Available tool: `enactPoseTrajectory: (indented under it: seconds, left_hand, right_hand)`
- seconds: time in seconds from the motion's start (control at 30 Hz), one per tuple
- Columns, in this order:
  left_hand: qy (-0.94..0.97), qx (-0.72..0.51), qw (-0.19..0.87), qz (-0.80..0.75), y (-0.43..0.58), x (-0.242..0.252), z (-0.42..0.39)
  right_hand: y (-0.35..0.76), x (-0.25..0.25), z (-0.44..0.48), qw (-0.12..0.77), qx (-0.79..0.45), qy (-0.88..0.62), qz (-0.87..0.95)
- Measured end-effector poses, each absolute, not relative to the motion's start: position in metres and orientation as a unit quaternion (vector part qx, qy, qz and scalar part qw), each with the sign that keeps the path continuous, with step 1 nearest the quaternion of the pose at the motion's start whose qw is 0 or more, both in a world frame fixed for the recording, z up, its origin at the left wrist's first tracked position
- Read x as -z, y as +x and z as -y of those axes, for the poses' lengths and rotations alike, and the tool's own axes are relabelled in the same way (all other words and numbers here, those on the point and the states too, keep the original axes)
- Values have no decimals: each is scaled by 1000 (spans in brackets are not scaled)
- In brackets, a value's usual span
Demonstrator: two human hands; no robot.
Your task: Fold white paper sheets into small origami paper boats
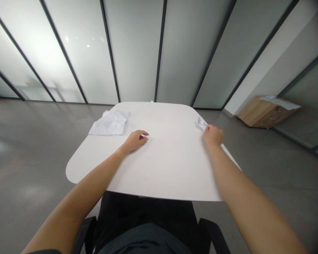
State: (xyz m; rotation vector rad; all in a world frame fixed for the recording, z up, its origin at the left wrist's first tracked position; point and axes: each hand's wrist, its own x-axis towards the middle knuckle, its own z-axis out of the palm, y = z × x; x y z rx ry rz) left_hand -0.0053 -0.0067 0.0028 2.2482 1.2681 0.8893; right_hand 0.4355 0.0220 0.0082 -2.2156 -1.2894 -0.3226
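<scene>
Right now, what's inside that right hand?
The right hand pinches a small folded white paper. Only its tip shows; the fingers cover the rest, so its shape can't be seen.

Left hand (135, 140) resting on white table (169, 169), loosely curled, empty, near creased paper sheet (109, 123). Right hand (213, 135) pinching small folded paper (201, 122) at table edge. Wooden cabinet (265, 112) on floor, right; frosted glass wall (135, 53) ahead.
</scene>
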Motion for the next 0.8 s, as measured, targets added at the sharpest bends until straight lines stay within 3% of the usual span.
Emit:
enactPoseTrajectory:
  seconds: [0.23,0.8]
  left_hand:
    - [813,-303,194,-458,-4,-7,10]
    - [823,-290,189,-450,-2,-10,13]
  right_hand:
    - [445,-16,-44,221,147,-833,486]
    - [446,-24,-49,210,143,-829,499]
